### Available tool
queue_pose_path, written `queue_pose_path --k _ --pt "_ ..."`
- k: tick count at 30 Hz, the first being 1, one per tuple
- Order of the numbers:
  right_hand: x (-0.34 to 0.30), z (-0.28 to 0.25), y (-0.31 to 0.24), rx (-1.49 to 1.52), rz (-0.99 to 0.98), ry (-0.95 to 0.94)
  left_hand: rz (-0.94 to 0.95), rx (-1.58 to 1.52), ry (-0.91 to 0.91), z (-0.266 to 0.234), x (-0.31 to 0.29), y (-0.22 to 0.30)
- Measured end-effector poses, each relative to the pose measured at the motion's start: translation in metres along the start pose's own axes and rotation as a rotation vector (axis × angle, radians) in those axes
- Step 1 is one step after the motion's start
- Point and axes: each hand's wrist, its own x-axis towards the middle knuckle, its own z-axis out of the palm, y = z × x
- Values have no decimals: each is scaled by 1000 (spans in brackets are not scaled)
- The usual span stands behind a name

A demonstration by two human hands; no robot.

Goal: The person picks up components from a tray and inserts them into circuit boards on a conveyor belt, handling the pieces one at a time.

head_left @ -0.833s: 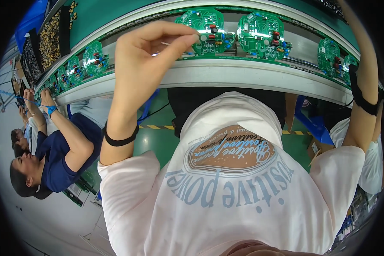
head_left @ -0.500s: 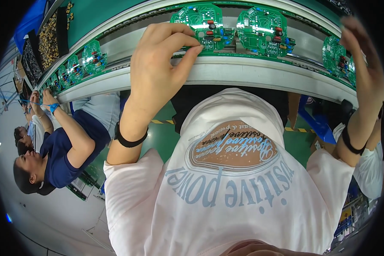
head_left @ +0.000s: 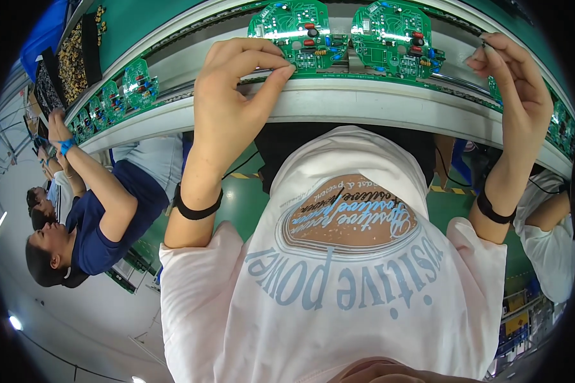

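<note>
My left hand (head_left: 239, 83) is at the lower left edge of a green circuit board (head_left: 286, 25), its thumb and forefinger closed on that edge. Red, black and blue components stand on this board. Just to its right sits a second green circuit board (head_left: 390, 29) of the same kind. Over the rail to the right, my right hand (head_left: 521, 80) is raised with its fingertips pinched around a small dark component (head_left: 483, 43). The component is too small to make out in detail.
The boards ride in a long conveyor rail (head_left: 364, 99) running across the front. More boards (head_left: 137, 83) line it at left. Beyond lie piles of yellowish small parts (head_left: 72, 64) and a blue bin (head_left: 41, 32). A co-worker (head_left: 112, 198) in dark blue works at left.
My right hand has come in leftward from the far right and its fingertips now pinch a small component. My left hand and the boards beside it have shifted slightly left in view.
</note>
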Motion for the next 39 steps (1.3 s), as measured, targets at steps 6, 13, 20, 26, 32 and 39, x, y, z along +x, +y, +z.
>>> queue_pose_path --k 6,13,20,26,32,39 --pt "0 -2 6 27 93 79 60 55 17 5 3 6" --pt "6 12 -4 245 173 82 138 188 -23 4 4 19" --pt "4 5 6 212 100 28 203 320 -22 2 4 24" --pt "11 22 -11 92 25 37 161 324 -38 2 4 27" --pt "33 52 55 1230 -535 -82 189 316 -66 1 10 31" --pt "24 32 -28 15 -54 -28 155 312 -106 -12 25 40"
